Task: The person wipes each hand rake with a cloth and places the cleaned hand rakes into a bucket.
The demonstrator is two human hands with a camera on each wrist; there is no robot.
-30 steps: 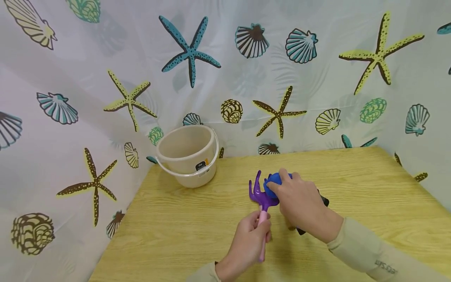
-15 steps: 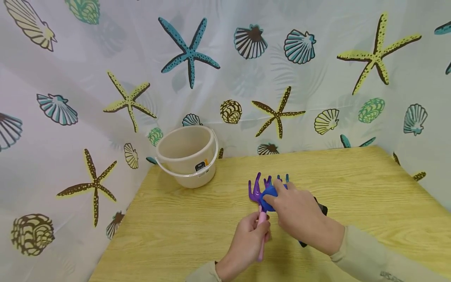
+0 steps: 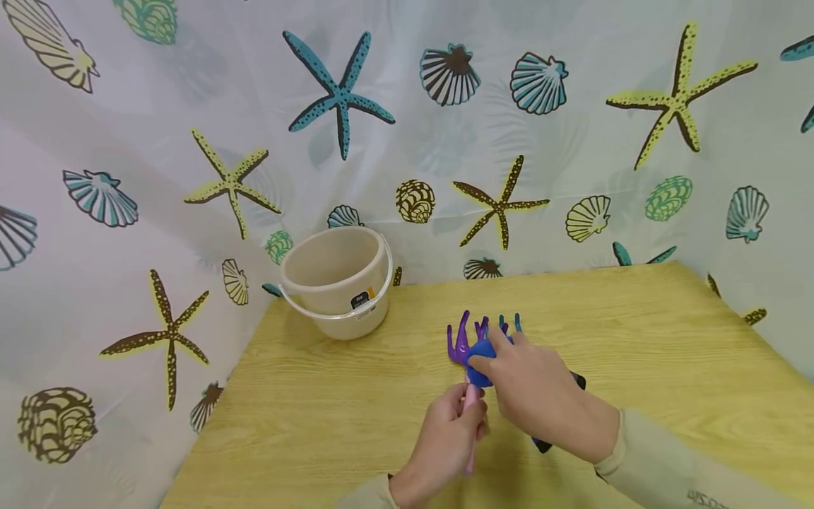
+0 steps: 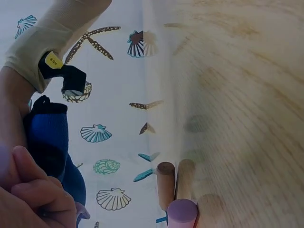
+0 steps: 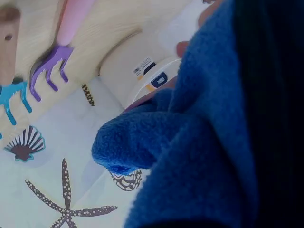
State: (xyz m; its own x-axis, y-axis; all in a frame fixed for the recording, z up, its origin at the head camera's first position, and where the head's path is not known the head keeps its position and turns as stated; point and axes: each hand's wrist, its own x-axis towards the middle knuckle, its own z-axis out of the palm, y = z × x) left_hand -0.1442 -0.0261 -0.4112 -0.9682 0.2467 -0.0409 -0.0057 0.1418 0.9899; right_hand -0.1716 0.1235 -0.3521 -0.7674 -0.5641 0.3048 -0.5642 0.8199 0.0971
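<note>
My left hand (image 3: 445, 424) grips the pink handle of a purple-tined hand rake (image 3: 462, 346), held above the table with tines pointing away. The right hand (image 3: 537, 392) holds a bunched blue cloth (image 3: 481, 362) against the rake, where its tines meet the handle. Fuzzy and folded, the blue cloth (image 5: 137, 137) fills much of the right wrist view; a dark-edged end (image 4: 47, 137) hangs down in the left wrist view. Beyond the right hand lie a second purple rake (image 5: 50, 71) with a pink handle and a teal rake (image 5: 14, 95) with a wooden handle, partly hidden in the head view.
A beige bucket (image 3: 333, 304) with a white handle stands at the table's back left corner. The wood-grain table (image 3: 318, 417) is bordered by a white curtain (image 3: 381, 184) printed with shells and starfish.
The right hand has slid the blue cloth from the purple tines down toward the pink handle. More tines of the rakes behind have come into view. The left hand stays in place.
</note>
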